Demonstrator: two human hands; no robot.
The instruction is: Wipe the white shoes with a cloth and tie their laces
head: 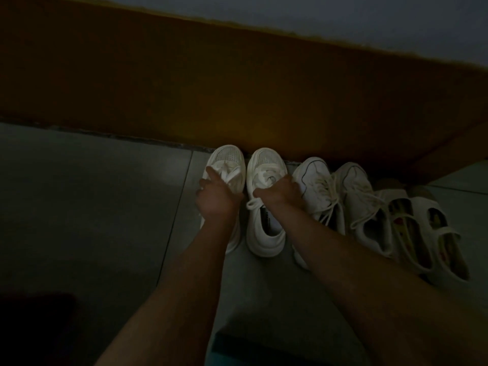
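Wiping: left hand [215,198], fingers out, presses cloth [229,171] on shoe beneath [227,154]; right hand [281,191] on neighbouring shoe [266,159], grip unclear; lace-tying likely next.

Along the wall [184,88], on the floor [92,207]: one sneaker pair [266,241] mid-frame, another sneaker pair [317,175] right of it, sandals [425,207] rightmost.

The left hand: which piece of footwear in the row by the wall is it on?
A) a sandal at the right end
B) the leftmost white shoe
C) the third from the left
B: the left hand lies on the leftmost white shoe, with one finger stretched toward its toe.
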